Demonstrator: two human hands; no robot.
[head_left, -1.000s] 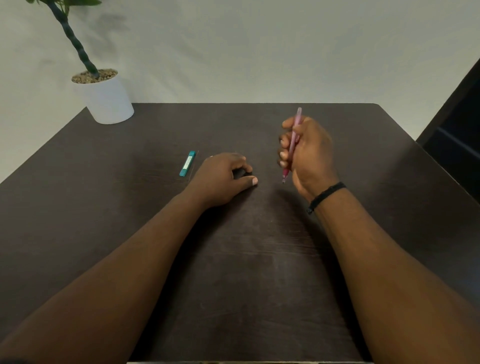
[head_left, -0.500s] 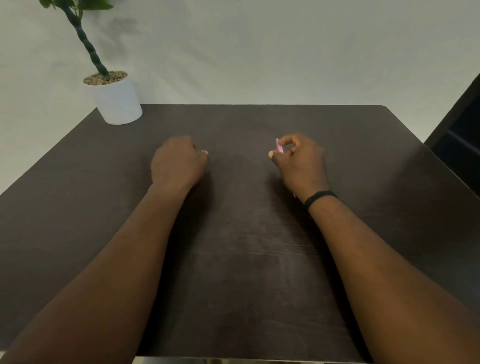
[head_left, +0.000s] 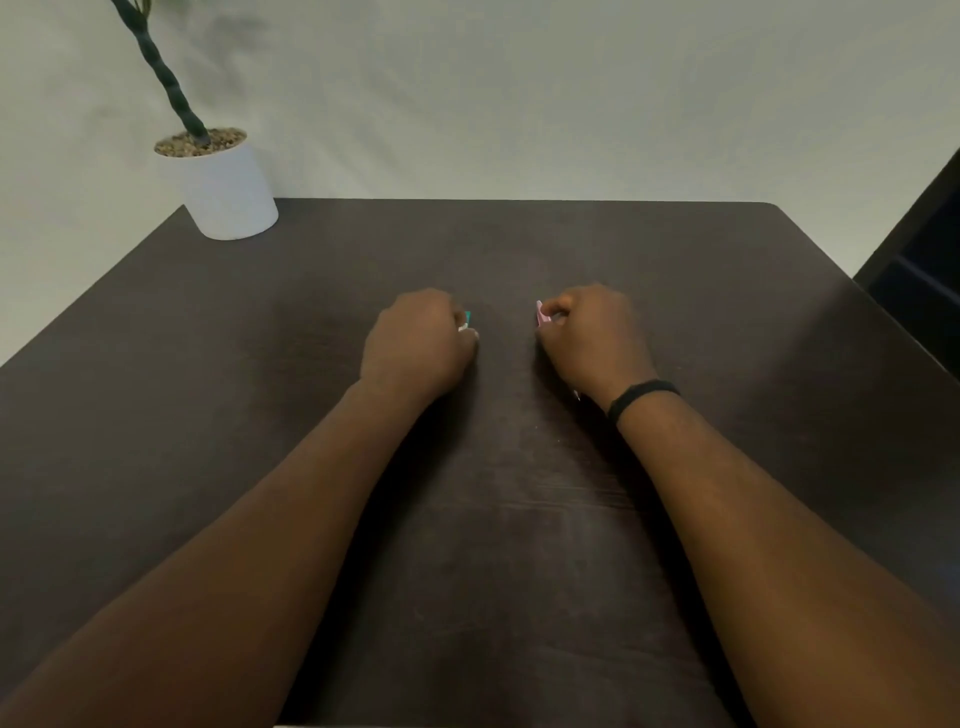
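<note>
My left hand (head_left: 421, 348) is curled round the teal case (head_left: 467, 316), only its tip showing; my right hand (head_left: 592, 338) grips the pink pen (head_left: 540, 314) low over mid-table (head_left: 727, 312). A second ago the case lay free further left and the pen stood upright; both now seem ready to meet.

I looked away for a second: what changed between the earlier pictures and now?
The left hand reached left, took hold of the teal case off the table and brought it toward the right hand, which lowered its pink pen. The pen stays gripped; the pot stays put.
</note>
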